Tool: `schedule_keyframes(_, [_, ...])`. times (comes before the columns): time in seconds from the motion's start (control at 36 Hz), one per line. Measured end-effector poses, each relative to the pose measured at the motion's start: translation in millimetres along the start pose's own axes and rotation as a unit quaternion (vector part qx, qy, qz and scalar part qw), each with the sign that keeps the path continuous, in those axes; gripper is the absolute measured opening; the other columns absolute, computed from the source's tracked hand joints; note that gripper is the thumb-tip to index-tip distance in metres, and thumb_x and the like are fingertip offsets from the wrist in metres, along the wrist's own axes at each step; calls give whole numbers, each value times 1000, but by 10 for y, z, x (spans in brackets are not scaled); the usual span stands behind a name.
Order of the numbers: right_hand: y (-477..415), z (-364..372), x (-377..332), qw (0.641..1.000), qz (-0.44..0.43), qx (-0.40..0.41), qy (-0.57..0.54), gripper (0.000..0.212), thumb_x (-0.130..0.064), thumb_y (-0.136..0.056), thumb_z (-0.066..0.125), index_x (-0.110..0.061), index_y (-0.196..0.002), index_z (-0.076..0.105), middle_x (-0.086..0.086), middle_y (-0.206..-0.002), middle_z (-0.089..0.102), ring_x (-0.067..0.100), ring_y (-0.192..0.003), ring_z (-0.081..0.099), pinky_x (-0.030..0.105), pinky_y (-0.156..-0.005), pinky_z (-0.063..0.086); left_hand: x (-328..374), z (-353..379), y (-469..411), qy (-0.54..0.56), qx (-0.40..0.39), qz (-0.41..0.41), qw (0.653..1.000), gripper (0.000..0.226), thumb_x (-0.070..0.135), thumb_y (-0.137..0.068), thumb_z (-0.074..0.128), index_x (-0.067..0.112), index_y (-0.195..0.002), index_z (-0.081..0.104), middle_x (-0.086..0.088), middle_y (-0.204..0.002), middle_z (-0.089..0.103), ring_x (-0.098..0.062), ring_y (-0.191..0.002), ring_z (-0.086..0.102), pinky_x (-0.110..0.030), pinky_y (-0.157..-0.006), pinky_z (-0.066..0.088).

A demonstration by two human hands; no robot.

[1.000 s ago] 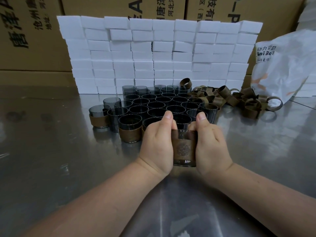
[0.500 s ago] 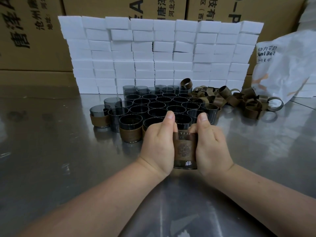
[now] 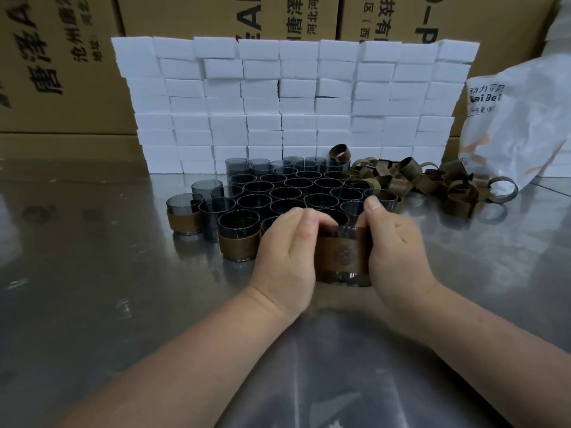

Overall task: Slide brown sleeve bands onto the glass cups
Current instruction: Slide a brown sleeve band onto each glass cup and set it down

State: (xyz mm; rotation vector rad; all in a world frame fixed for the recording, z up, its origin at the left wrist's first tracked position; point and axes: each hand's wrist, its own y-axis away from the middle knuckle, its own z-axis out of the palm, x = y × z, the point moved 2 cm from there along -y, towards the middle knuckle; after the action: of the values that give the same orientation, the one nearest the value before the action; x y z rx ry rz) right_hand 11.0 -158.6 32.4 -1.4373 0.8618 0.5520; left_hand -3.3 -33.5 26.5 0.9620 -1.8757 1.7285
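Observation:
A smoky glass cup (image 3: 343, 278) stands on the steel table (image 3: 92, 288), wearing a brown sleeve band (image 3: 343, 254) with a round emblem around its middle. My left hand (image 3: 285, 257) grips its left side, thumb curled over the rim. My right hand (image 3: 395, 251) grips the right side, thumb raised above the rim. Behind them stands a cluster of several bare dark glass cups (image 3: 285, 193). Two banded cups (image 3: 182, 217) (image 3: 239, 237) stand at the cluster's left front. A pile of loose brown bands (image 3: 432, 183) lies to the right.
A wall of white foam blocks (image 3: 293, 103) stands behind the cups, with cardboard boxes (image 3: 61, 72) behind it. A white plastic bag (image 3: 519, 125) sits at the right edge. Bare steel tabletop stretches left and in front of my arms.
My left thumb has curled down over the cup's rim. The band sits around the cup's middle much as before, and the cup stays between both hands.

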Motion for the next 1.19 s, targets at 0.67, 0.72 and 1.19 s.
schedule_keyframes(0.67, [-374, -439, 500, 953, 55, 73, 288, 55, -40, -96, 41, -15, -49, 30, -4, -41, 29, 15, -43, 31, 31, -47, 23, -134, 53, 21, -143, -116, -107, 977, 23, 29, -92, 47, 41, -75, 56, 14, -90, 60, 4, -86, 52, -9, -71, 39])
schedule_keyframes(0.72, [-366, -409, 481, 949, 42, 52, 309, 53, -40, -96, 41, -16, -50, 30, -3, -44, 30, 14, -44, 31, 31, -46, 21, -133, 63, 25, -141, -119, -112, 976, 24, 29, -92, 47, 42, -73, 55, 13, -91, 61, 3, -86, 52, -10, -71, 39])
schedule_keyframes(1.19, [-447, -361, 380, 954, 29, -12, 298, 44, -19, -88, 53, -22, -132, 51, -3, -124, 54, 13, -117, 46, 31, -100, 35, -180, 102, 53, -147, -140, -130, 970, 23, 31, -90, 48, 41, -71, 57, 13, -86, 61, 3, -80, 52, -12, -63, 41])
